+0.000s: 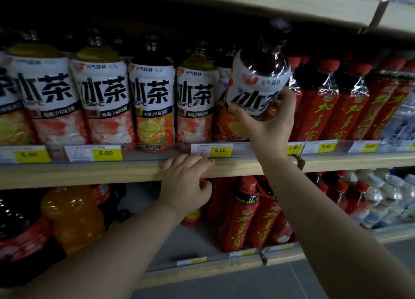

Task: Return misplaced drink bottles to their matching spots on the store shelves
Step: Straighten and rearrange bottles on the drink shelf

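Observation:
My right hand (272,121) grips an iced tea bottle (258,76) with a white label, black characters and dark liquid. It is raised and tilted right, just under the upper shelf board, above the right end of the iced tea row (101,99). That row holds several matching white-label bottles with peach or lemon pictures. My left hand (187,181) rests on the wooden front edge of the middle shelf (89,175), fingers curled over the rail below a 5.00 price tag.
Red herbal tea bottles (325,105) stand right of the iced tea, then clear water bottles (402,121). The lower shelf holds an orange soda bottle (71,215), dark cola bottles, more red bottles (244,218) and water. Yellow price tags (220,150) line the rail.

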The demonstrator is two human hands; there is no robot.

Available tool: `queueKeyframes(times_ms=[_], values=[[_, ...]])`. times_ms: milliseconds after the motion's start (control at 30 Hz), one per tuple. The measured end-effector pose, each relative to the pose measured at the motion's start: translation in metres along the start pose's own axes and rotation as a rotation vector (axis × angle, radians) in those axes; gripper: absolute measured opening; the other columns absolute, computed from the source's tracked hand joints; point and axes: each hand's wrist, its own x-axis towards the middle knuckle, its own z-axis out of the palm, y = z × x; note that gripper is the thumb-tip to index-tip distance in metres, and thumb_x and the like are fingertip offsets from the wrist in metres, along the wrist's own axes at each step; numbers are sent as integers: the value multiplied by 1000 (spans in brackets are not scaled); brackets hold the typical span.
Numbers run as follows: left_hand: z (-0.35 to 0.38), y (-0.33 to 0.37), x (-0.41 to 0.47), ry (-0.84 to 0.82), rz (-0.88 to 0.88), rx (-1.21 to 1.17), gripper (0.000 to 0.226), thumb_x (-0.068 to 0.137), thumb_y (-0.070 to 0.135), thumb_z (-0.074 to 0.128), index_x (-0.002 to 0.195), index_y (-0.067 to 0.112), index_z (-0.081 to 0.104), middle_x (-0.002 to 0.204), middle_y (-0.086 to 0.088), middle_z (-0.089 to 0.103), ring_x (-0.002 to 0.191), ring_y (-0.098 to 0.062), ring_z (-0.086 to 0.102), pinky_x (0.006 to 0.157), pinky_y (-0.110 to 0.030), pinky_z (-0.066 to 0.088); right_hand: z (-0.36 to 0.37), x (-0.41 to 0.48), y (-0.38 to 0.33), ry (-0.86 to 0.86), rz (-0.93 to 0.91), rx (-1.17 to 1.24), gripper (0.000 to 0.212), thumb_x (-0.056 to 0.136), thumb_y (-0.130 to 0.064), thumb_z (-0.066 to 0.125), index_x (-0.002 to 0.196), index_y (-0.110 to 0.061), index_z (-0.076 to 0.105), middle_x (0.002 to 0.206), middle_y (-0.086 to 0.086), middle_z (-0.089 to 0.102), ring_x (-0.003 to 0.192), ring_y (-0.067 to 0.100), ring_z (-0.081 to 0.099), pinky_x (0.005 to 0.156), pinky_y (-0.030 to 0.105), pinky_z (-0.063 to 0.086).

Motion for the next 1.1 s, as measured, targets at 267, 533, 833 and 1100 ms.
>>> queueKeyframes(times_ms=[267, 533, 833, 1100], values=[[4, -2, 1, 18, 15, 7, 43, 56, 23, 67, 99, 24, 75, 93, 9, 70, 89, -22, 65, 79, -32, 33, 19, -4, 14, -52, 15, -36, 79, 65, -42, 85, 127, -17, 43, 123, -2, 50, 115, 11, 52, 90, 38, 52], [9, -6, 2, 66, 45, 2, 42, 62, 31, 52, 97, 25, 74, 90, 10, 68, 86, -22, 63, 77, -32, 33, 38, -5, 19, 51, 94, -353, 87, 65, -44, 83, 136, -11, 44, 120, 6, 45, 113, 24, 45, 78, 32, 43], [8, -9, 0, 16, 54, -24, 44, 64, 30, 49, 100, 23, 73, 94, 8, 68, 91, -22, 62, 80, -30, 32, 33, -16, 14, -106, 56, -602, 89, 87, -39, 65, 150, -5, 13, 141, 19, 33, 127, 34, 34, 97, 40, 38], [-10, -18, -21, -50, 111, -50, 55, 64, 19, 66, 118, 7, 65, 115, -9, 66, 106, -31, 61, 103, -35, 27, 18, -93, 5, -212, -82, -492, 53, 95, -18, 53, 143, -2, 36, 144, 18, 39, 136, 31, 33, 109, 48, 33]])
